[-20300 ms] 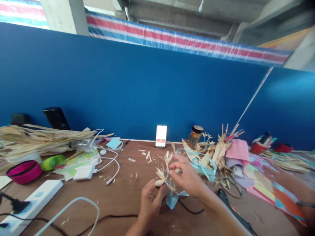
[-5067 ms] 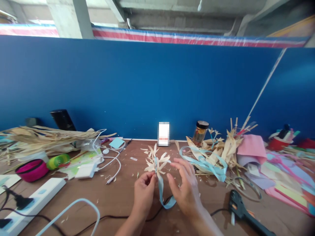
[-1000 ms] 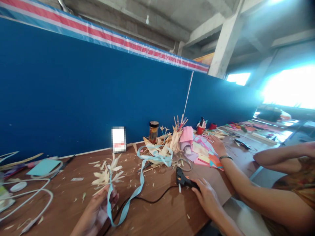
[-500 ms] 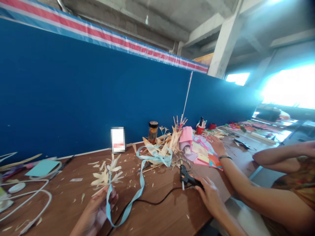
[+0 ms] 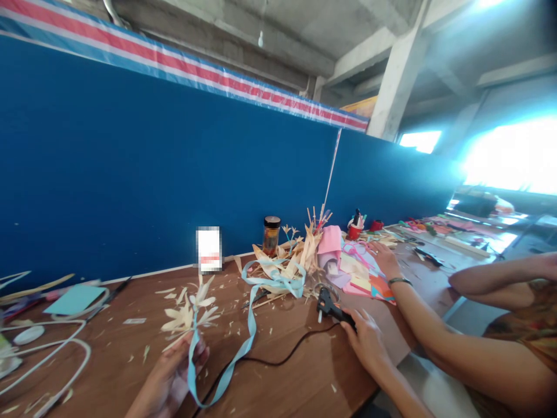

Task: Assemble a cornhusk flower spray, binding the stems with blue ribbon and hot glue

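At the lower left, my left hand [image 5: 176,360] is closed on the stem of a flower [image 5: 191,310] with pale, dry husk-like petals. A light blue ribbon [image 5: 251,319] hangs from that stem in a loop and runs back over the table to a tangle on the pile of dry leaves. On the right, my right hand [image 5: 365,342] is closed around the handle end of a black hot glue gun [image 5: 327,303]. A whitish glue stick shows below the gun, and its black cord [image 5: 300,345] trails left across the table.
Dry husk leaves [image 5: 308,252] lie behind, beside a dark-lidded jar [image 5: 271,235]. Coloured paper [image 5: 361,273] lies to the right, near another person's arm [image 5: 429,325]. White cables [image 5: 80,348] curl at left, and a blue partition [image 5: 174,157] borders the brown table [image 5: 282,389].
My right hand and the glue gun have shifted slightly left, with a small turn of the gun. My left hand keeps the flower in nearly the same place.
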A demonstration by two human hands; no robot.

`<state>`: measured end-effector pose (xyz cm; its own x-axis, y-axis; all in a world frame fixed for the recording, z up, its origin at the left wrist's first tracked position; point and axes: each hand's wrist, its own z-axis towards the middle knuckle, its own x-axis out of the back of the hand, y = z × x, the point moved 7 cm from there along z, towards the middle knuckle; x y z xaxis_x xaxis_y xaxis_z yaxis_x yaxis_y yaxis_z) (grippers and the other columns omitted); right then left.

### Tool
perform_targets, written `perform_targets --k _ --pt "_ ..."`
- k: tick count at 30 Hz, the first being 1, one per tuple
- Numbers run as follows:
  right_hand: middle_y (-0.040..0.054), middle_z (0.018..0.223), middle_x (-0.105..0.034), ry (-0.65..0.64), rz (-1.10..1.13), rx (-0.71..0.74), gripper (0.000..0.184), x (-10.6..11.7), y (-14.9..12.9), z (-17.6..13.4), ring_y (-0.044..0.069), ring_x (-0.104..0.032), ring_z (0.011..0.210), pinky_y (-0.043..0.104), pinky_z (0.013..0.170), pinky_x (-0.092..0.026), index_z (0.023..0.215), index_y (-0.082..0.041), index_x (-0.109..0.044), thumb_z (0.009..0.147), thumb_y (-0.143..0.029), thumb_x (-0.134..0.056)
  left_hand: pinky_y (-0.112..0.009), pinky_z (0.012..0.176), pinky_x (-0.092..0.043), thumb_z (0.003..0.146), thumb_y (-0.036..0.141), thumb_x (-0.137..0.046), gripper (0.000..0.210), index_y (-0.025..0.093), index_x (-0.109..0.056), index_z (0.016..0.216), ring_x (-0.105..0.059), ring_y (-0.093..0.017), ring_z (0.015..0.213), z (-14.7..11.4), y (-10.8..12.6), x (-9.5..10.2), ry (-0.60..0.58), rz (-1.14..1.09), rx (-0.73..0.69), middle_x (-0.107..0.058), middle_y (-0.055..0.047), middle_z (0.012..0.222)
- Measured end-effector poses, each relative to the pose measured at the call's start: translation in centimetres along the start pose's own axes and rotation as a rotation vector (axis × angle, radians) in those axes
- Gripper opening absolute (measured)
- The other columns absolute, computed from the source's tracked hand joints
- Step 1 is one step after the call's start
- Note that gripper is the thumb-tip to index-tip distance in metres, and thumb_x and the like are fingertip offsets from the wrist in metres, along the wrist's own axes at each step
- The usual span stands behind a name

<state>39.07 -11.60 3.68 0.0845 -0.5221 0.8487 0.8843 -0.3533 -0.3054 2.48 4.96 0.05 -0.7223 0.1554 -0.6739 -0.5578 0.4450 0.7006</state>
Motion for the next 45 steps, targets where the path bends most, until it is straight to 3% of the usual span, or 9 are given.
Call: perform_targets --k 10,22,45 --pt "0.0072 0.094 -0.057 0.006 -0.047 0.004 0.026 -1.2 -0.1 -0.1 0.021 -0.053 0.086 0.030 0.074 -0.041 0.101 -0.017 -0.056 0.079 -0.022 -0.043 -0.024 0.067 -0.051 0.056 0.019 -0.075 0.016 0.014 -0.061 0.063 -0.050 -0.009 0.059 0.3 -0.1 0.3 -0.031 0.007 -0.023 -0.052 0.002 0.059" --pt "0.0064 0.100 -0.055 0.033 -0.008 -0.007 0.029 -0.7 -0.7 -0.6 0.022 -0.054 0.088 0.031 0.073 -0.043 0.105 -0.021 -0.054 0.079 -0.031 -0.047 -0.024 0.066 -0.051 0.056 0.020 -0.074 0.016 0.014 -0.059 0.058 -0.051 -0.011 0.058 -0.1 0.1 -0.3 -0.055 0.036 -0.001 -0.051 0.001 0.057" --pt "0.0064 0.094 -0.059 0.006 -0.023 -0.019 0.027 -1.3 -0.2 -0.5 0.022 -0.055 0.087 0.031 0.072 -0.042 0.101 -0.021 -0.056 0.081 -0.033 -0.044 -0.024 0.064 -0.051 0.050 0.019 -0.076 0.019 0.014 -0.059 0.057 -0.052 -0.011 0.057 -0.2 0.1 -0.2 0.025 0.019 0.006 -0.052 0.002 0.056"
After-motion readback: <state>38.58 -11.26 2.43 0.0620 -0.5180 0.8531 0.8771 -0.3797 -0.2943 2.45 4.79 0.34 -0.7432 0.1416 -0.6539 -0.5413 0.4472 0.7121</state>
